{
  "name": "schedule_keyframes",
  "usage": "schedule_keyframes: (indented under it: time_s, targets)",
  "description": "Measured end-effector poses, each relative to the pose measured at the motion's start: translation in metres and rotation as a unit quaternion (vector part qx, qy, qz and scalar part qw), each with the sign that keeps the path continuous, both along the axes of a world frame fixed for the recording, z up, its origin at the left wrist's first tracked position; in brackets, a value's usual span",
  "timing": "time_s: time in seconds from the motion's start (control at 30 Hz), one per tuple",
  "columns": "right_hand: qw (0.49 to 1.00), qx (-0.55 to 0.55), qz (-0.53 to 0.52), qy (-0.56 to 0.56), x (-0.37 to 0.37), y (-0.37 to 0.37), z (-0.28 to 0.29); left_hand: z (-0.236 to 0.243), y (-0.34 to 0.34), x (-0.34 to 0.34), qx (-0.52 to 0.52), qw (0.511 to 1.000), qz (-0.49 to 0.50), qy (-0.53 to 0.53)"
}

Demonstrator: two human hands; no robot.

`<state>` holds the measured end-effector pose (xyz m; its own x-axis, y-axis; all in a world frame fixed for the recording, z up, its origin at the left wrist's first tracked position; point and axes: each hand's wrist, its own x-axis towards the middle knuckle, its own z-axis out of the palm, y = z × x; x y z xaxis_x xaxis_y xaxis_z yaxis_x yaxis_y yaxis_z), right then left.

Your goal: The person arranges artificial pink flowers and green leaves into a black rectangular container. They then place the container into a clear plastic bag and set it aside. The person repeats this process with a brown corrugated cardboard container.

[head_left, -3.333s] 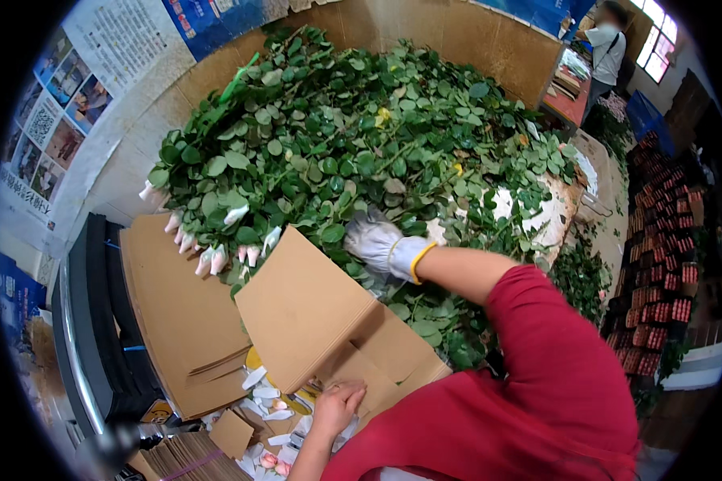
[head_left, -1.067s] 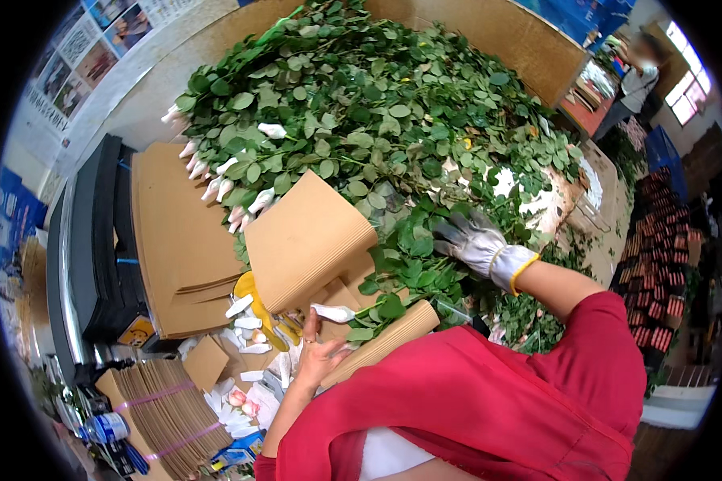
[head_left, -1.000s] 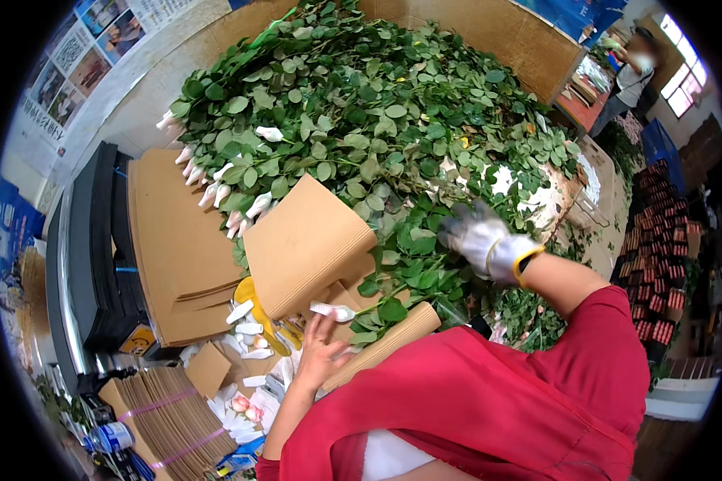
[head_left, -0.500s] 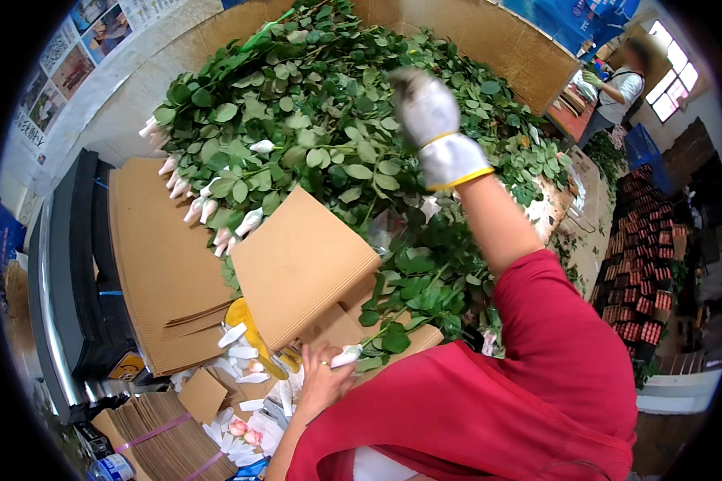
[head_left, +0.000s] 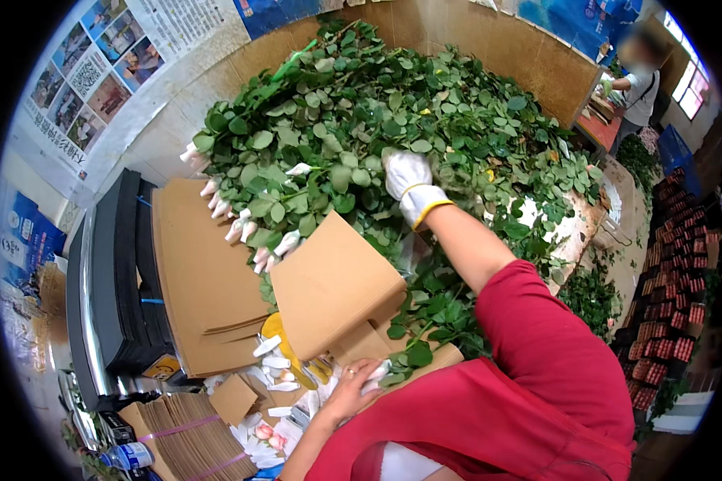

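A large heap of leafy rose stems [head_left: 337,120] fills the far middle, with white-sleeved rose heads [head_left: 237,228] along its left side. My right hand [head_left: 409,180], in a white glove with a yellow cuff, reaches onto the leaves; its fingers are blurred and partly hidden. Near my body, the bare left hand [head_left: 354,391], with a ring on one finger, is closed around a rose in a white sleeve [head_left: 379,372]. That rose's leafy stem [head_left: 417,353] runs right across cardboard. Just beyond this hand stands a stack of cardboard sheets [head_left: 337,280].
Larger cardboard sheets [head_left: 204,276] lie at left beside a black padded stand [head_left: 108,280]. Loose white sleeves [head_left: 277,362], a yellow object [head_left: 274,329] and pink rose heads [head_left: 271,435] lie near a strapped cardboard bundle [head_left: 188,437]. A co-worker [head_left: 638,84] stands far right, beyond rows of bundled roses [head_left: 666,272].
My right hand has come down and slightly left onto the leaves. The whole view has shifted, so the surroundings sit further right and lower. My left hand stays on the sleeved rose.
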<state>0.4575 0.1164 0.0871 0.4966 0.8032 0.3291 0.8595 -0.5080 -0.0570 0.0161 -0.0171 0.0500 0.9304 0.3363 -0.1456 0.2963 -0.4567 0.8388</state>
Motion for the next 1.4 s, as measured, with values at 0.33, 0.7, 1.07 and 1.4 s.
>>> schedule_keyframes:
  time_s: [0.33, 0.7, 1.07, 1.4]
  targets:
    - [0.985, -0.147, 0.078, 0.041, 0.026, -0.035, 0.004, 0.004, -0.011, -0.002, 0.190, 0.982, 0.012, 0.001]
    - [0.870, -0.426, 0.245, 0.039, -0.024, -0.039, 0.055, -0.010, -0.010, -0.008, 0.003, 0.995, 0.096, 0.000]
    - [0.983, 0.048, 0.177, 0.028, -0.038, 0.009, 0.047, -0.012, -0.013, -0.009, 0.116, 0.988, 0.091, -0.051]
    - [0.936, -0.286, 0.202, -0.032, -0.056, -0.025, 0.084, -0.017, -0.013, -0.009, 0.031, 0.991, 0.106, -0.073]
